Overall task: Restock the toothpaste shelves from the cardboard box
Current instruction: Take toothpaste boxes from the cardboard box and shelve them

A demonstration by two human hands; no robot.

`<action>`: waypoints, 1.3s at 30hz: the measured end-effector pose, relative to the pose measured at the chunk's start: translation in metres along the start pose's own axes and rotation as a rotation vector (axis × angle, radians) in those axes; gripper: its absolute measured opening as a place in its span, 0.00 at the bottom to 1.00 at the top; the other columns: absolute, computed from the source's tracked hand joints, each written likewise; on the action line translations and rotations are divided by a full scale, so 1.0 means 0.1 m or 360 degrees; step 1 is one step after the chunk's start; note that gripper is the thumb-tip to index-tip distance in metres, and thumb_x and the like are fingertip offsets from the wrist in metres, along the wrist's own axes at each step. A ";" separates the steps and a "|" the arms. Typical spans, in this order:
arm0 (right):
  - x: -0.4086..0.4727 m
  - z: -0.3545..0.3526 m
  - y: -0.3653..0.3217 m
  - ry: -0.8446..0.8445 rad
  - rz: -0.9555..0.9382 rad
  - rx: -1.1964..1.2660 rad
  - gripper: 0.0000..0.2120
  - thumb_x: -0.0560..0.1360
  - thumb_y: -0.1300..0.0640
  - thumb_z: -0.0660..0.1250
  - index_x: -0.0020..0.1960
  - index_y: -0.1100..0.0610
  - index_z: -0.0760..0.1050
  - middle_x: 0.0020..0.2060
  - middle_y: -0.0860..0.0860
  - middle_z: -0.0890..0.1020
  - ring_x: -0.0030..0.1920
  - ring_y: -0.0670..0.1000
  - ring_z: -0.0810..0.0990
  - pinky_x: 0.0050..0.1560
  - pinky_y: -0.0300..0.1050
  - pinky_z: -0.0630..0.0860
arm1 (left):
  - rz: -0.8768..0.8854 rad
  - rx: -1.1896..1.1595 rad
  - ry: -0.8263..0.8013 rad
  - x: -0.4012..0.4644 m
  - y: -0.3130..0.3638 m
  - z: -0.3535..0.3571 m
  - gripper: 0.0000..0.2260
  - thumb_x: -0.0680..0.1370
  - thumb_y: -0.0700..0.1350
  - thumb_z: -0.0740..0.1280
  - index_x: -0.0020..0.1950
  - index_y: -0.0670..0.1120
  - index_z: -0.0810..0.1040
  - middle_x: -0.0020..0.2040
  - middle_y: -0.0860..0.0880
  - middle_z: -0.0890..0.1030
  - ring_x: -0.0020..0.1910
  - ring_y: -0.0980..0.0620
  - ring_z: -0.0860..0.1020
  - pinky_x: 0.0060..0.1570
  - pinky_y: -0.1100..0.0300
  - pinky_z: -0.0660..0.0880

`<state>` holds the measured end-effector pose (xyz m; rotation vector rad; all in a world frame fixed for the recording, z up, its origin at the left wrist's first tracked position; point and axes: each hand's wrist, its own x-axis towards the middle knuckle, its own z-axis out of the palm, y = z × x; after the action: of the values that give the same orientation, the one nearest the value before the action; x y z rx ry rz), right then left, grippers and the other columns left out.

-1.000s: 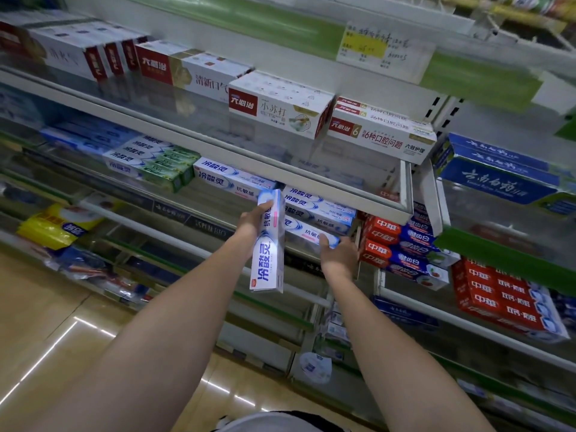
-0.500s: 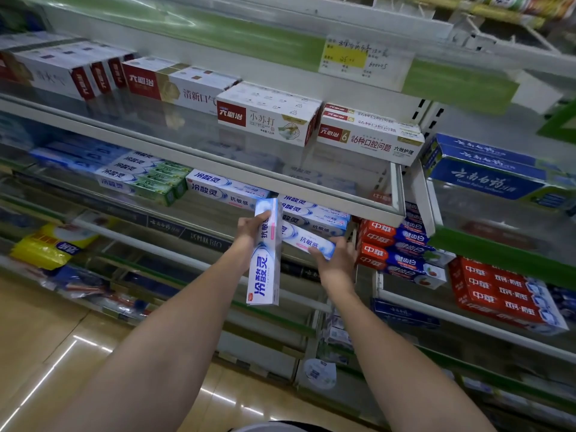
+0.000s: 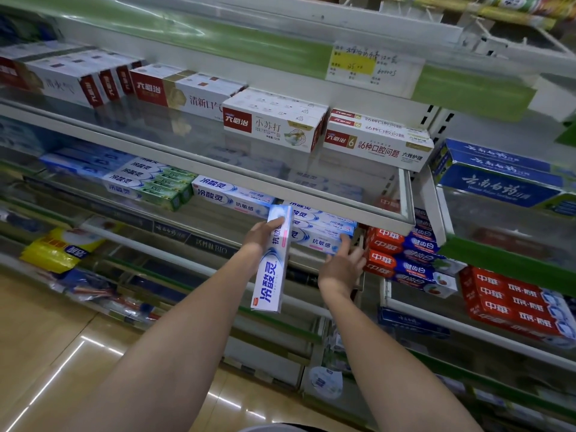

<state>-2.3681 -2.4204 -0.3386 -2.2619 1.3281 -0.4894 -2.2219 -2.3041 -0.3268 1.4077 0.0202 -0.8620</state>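
Two bare forearms reach forward and up from the bottom of the view over the glossy tan floor (image 3: 46,332); the left hand (image 3: 260,235) is raised at the front of the middle shelf, its grip clenched on the upper part of a long white-and-blue toothpaste carton (image 3: 272,266) that hangs nearly upright, its lower end tilted a little to the left and its top end just at the shelf's front edge; the thumb lies across the carton's face, the other fingers are hidden behind it. The right hand (image 3: 341,266) is just beside it on the right, wrist bent back, fingers spread and fairly straight, fingertips (image 3: 344,244) touching the front end of the lowest box in a stack of matching white-and-blue toothpaste boxes (image 3: 324,226) lying on the middle glass shelf (image 3: 174,213); its grip is released, pressing rather than holding. Right of that stack lie red-and-blue toothpaste boxes (image 3: 402,251); to the left on the same shelf sit white-and-green toothpaste boxes (image 3: 149,185). Above, the upper glass shelf (image 3: 280,182) carries white-and-red toothpaste boxes (image 3: 274,126); farther up a yellow-and-white price label (image 3: 371,65) is fixed to a green shelf strip.
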 end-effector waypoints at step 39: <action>-0.13 -0.05 -1.03 -0.0830 0.0304 0.1284 0.19 0.76 0.40 0.71 0.55 0.55 0.78 0.42 0.53 0.82 0.33 0.50 0.75 0.30 0.41 0.70 | 0.0124 0.0409 0.0203 -0.72 0.22 -0.45 0.28 0.66 0.66 0.77 0.53 0.45 0.82 0.44 0.43 0.87 0.40 0.44 0.85 0.45 0.51 0.83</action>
<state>-2.3028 -2.3668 -0.2779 -1.4384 0.8468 -0.2642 -2.2398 -2.2304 -0.2819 1.6919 -0.0495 -0.7275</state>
